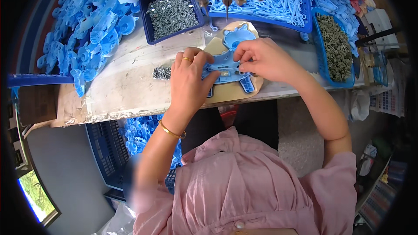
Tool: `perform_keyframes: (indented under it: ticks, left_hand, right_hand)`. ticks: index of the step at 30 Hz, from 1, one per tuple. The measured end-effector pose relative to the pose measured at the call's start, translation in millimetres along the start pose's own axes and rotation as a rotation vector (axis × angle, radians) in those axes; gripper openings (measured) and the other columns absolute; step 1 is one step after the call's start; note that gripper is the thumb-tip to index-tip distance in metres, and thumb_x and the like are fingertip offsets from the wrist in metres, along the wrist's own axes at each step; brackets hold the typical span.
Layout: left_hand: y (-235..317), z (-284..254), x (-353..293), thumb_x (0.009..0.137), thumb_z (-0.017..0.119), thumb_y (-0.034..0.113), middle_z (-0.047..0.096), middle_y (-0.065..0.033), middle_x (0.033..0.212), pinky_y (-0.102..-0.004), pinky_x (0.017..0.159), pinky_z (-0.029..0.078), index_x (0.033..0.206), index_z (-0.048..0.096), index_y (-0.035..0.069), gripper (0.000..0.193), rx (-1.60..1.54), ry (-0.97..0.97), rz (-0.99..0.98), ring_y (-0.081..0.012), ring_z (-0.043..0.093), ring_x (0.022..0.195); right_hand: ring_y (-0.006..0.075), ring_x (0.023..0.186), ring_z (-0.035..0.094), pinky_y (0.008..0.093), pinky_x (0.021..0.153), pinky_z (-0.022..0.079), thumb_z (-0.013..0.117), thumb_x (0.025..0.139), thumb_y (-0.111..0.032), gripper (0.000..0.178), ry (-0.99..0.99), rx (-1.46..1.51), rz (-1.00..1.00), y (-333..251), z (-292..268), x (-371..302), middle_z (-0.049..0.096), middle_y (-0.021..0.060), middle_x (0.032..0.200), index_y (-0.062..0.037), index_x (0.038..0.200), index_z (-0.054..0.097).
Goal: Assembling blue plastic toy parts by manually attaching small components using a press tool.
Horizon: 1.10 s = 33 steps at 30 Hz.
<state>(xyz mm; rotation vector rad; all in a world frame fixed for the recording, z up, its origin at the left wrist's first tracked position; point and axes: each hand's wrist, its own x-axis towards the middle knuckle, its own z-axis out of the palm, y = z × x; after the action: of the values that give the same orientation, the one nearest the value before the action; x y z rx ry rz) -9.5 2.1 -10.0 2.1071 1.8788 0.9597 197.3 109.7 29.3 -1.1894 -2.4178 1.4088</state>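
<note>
While hands press part, tray holds screws.

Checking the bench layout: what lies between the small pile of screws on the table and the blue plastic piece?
In the head view, the left hand lies between the loose screw pile and the blue plastic piece, resting on that piece.

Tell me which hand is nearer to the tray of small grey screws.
Left. The left hand lies just below the screw tray, on the blue part. The right hand is further right, on the same part.
</note>
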Motion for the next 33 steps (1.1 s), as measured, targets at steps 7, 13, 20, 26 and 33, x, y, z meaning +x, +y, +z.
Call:
perform_keyframes:
  ticks: [7, 13, 20, 26, 33]
  left_hand:
    - [4, 1, 1, 0.073, 0.083, 0.02, 0.06, -0.0005, 0.104, -0.0398, 0.082, 0.043, 0.081, 0.074, 0.014, 0.013, 0.111, 0.022, 0.01, -0.0245, 0.055, 0.097]
    - [7, 2, 1, 0.074, 0.081, 0.023, 0.061, -0.0002, 0.104, -0.0398, 0.081, 0.042, 0.079, 0.075, 0.015, 0.011, 0.186, 0.017, -0.003, -0.0242, 0.055, 0.099]
    - [1, -17, 7, 0.087, 0.076, 0.029, 0.068, -0.0047, 0.1, -0.0398, 0.075, 0.049, 0.092, 0.075, 0.013, 0.017, 0.014, -0.004, -0.063, -0.0261, 0.064, 0.092]
    - [-51, -48, 44, 0.091, 0.072, 0.023, 0.071, -0.0054, 0.092, -0.0379, 0.069, 0.054, 0.094, 0.073, 0.012, 0.011, 0.198, 0.165, -0.072, -0.0258, 0.067, 0.088]
    - [-96, -47, 91, 0.08, 0.08, 0.033, 0.07, -0.0064, 0.087, -0.0421, 0.077, 0.053, 0.075, 0.077, 0.013, 0.02, 0.633, -0.012, -0.064, -0.0293, 0.064, 0.092]
  right_hand:
    - [0.0291, 0.09, 0.068, 0.0417, 0.075, 0.054, 0.082, 0.073, -0.016, 0.015, 0.221, -0.524, -0.23, 1, 5, 2, 0.07, 0.01, 0.086, -0.0097, 0.085, 0.075]
    - [0.0306, 0.098, 0.061, 0.0416, 0.084, 0.05, 0.082, 0.073, -0.015, 0.018, 0.038, -0.583, -0.142, -6, -7, 16, 0.062, 0.009, 0.094, -0.0102, 0.089, 0.075]
    - [0.0175, 0.077, 0.066, 0.0296, 0.067, 0.052, 0.075, 0.087, -0.014, 0.031, 0.847, -0.145, -0.862, -83, 2, 51, 0.065, 0.0063, 0.088, -0.0043, 0.115, 0.063]
    - [0.0386, 0.126, 0.057, 0.0451, 0.103, 0.052, 0.066, 0.088, -0.006, 0.074, 1.33, -0.628, -0.816, -134, -14, 121, 0.043, 0.0285, 0.149, 0.0, 0.154, 0.034]
    - [0.0474, 0.141, 0.039, 0.051, 0.118, 0.035, 0.068, 0.084, -0.001, 0.086, 1.282, -0.286, -0.862, -135, -45, 169, 0.035, 0.0305, 0.152, -0.004, 0.158, 0.024]
